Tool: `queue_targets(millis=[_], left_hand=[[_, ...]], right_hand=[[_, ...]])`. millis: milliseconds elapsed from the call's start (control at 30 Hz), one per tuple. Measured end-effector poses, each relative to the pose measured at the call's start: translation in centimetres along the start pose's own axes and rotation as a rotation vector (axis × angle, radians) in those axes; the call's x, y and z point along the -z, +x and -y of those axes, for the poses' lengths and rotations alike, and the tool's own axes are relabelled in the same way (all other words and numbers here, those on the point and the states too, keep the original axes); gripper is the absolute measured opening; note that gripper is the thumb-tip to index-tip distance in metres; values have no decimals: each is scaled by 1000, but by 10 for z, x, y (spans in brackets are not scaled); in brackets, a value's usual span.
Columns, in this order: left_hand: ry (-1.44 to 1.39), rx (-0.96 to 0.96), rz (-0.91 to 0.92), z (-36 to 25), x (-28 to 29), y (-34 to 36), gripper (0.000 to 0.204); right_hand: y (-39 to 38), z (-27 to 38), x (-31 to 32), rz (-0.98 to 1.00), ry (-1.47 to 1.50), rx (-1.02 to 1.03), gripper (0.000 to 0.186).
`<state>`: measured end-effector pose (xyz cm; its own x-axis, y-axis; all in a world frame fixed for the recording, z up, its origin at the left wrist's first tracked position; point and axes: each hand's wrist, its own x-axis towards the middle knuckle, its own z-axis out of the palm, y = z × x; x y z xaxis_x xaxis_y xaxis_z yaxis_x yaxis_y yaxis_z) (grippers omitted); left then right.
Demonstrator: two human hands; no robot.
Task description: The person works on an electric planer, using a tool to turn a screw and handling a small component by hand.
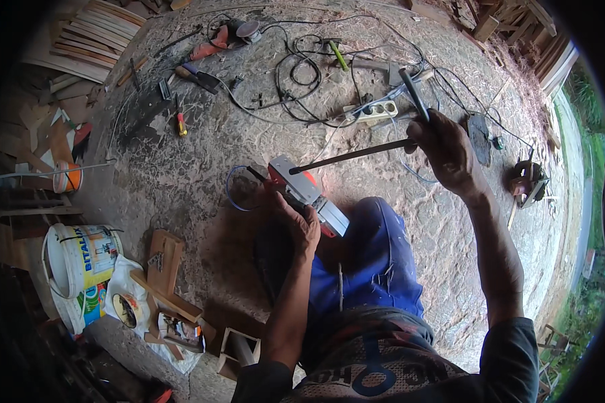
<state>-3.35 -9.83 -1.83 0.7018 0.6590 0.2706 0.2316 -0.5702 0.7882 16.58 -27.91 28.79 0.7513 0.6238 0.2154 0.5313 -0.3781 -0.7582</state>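
left hand [298, 225] gripping red-and-silver power planer [304, 180]; right hand [448, 151] closed round long wrench [356, 154]. small open box [193, 347]: jumbled bits, too small to name. white bucket [99, 255] nearby.

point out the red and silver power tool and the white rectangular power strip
Red and silver power tool [302, 184], head view: on its flat silver metal plate.
White rectangular power strip [374, 112], head view: on its socketed face.

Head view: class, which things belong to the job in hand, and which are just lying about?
In hand:
- boxy red-and-grey power tool, in the left hand
- long dark metal rod, in the right hand

Lying about:
- white rectangular power strip
- red-and-yellow-handled screwdriver
- white round plastic bucket
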Motion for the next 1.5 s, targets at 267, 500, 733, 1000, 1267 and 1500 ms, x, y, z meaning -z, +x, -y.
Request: queue_targets(millis=[267, 500, 733, 1000, 1267, 1500], left_hand=[[-197, -33, 111, -2, 13, 12, 97], [-146, 48, 135, -8, 13, 10, 94], [-154, 121, 135, -7, 10, 9, 90], [-93, -2, 110, 3, 5, 11, 90], [-61, -20, 179, -13, 15, 21, 92], [-79, -49, 204, -18, 19, 26, 90]], right_hand=[[16, -39, -26, 133, -219, -249, 48], [11, -82, -48, 196, -183, -434, 62], [9, -92, -53, 193, -178, -483, 64], [23, -115, -54, 273, -68, -673, 58], [51, -114, -59, 364, -64, -857, 40], [48, -158, -81, 217, -365, -547, 37]])
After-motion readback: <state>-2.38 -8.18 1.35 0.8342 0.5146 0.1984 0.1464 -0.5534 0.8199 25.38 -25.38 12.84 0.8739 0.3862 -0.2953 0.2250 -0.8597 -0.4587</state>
